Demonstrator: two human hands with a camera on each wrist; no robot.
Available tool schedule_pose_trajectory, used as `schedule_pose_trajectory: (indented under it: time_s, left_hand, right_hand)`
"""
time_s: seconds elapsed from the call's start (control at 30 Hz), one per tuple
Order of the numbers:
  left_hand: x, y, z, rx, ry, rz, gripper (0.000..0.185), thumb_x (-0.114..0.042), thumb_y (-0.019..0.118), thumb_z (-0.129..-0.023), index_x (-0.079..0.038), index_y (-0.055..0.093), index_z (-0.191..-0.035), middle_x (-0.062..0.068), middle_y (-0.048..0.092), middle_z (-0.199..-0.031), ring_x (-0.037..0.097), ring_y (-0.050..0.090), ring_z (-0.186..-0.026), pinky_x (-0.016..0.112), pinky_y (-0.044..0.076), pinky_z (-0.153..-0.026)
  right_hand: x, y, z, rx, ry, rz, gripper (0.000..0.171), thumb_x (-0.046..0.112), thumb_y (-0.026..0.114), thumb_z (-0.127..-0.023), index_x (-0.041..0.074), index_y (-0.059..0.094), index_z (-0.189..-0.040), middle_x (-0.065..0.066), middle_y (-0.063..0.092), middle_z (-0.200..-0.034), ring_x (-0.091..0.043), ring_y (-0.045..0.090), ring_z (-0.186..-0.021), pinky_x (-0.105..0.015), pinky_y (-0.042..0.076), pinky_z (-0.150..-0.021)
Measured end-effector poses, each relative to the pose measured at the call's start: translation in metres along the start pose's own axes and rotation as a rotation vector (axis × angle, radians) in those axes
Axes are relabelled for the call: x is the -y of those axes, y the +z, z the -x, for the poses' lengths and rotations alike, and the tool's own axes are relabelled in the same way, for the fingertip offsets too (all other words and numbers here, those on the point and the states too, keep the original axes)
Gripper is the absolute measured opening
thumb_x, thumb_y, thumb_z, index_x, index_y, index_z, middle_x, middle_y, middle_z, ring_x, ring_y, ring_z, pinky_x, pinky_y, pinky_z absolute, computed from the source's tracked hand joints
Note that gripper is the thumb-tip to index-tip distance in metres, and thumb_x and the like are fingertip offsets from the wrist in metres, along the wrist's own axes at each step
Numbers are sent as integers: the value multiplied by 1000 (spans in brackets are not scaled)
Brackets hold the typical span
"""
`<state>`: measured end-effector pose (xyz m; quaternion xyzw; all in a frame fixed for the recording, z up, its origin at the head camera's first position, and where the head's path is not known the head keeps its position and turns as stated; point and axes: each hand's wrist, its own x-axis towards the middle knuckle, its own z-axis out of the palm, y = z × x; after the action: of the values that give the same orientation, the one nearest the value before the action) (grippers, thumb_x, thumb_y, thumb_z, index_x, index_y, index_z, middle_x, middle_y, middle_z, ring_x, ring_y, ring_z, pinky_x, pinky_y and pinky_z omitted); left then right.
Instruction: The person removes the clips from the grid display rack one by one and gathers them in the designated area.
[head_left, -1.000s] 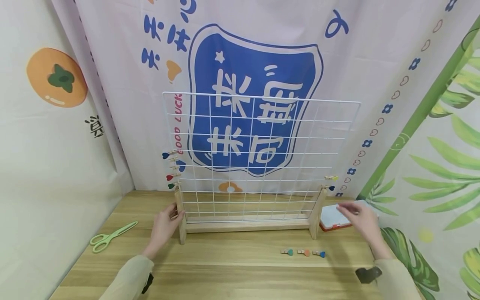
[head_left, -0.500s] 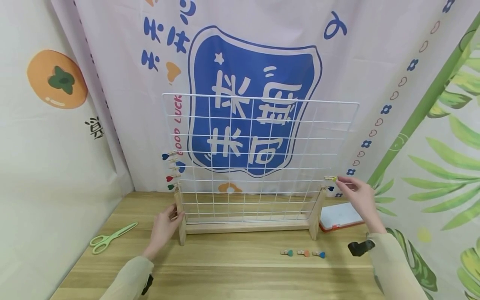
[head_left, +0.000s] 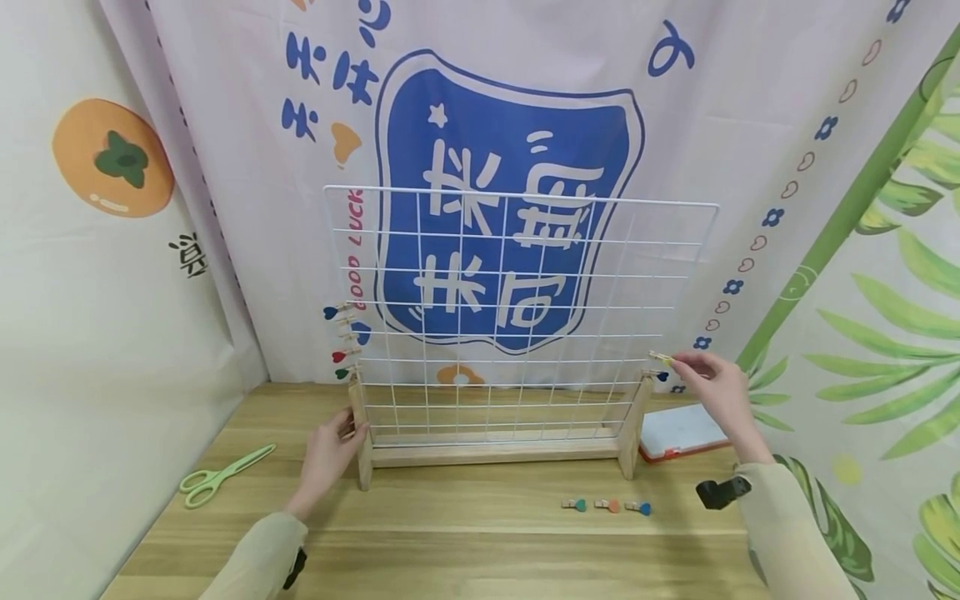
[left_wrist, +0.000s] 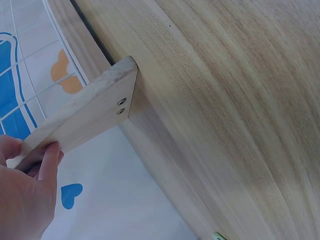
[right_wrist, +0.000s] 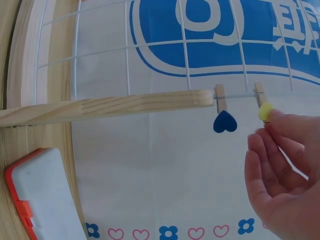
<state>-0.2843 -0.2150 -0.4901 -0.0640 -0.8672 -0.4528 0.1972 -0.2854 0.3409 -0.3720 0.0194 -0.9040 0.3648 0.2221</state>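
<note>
A white wire grid (head_left: 517,275) stands in a wooden stand (head_left: 495,452) on the table. My left hand (head_left: 347,431) grips the stand's left post (left_wrist: 85,117), fingers curled round its end (left_wrist: 35,165). My right hand (head_left: 681,363) is raised at the grid's right edge, its fingertips on a yellow heart clip (head_left: 662,358) pegged to the wire. In the right wrist view the forefinger covers part of the yellow heart clip (right_wrist: 263,107). A blue heart clip (right_wrist: 224,120) hangs just beside it, next to the right post (right_wrist: 125,105).
Several heart clips (head_left: 341,342) are pegged down the grid's left edge. Three loose clips (head_left: 609,505) lie on the table in front of the stand. Green scissors (head_left: 225,473) lie at the left. A white box with an orange rim (head_left: 678,433) sits behind the right post.
My right hand rose from over the white box to the grid's right edge and took the yellow heart clip, which now tilts slightly. My left hand stayed on the left post.
</note>
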Motion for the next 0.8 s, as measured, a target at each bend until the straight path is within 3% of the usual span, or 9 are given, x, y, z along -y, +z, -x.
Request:
schedule_pose_trajectory:
  time_s: [0.3, 0.8]
  left_hand:
    - [1, -1, 1, 11, -19, 0, 35, -5, 60, -89, 11, 55, -120, 31, 61, -115, 41, 64, -103, 40, 57, -83]
    - [-3, -4, 1, 27, -14, 3, 37, -6, 59, -90, 12, 53, -122, 33, 59, -117, 43, 62, -105, 40, 57, -83]
  right_hand:
    - [3, 1, -2, -1, -3, 16, 40, 42, 55, -92, 9, 63, -114, -13, 67, -108, 14, 49, -79, -5, 45, -66]
    - [4, 7, 3, -122, -29, 4, 34, 35, 59, -91, 6, 67, -106, -16, 69, -102, 18, 48, -73, -3, 44, -61]
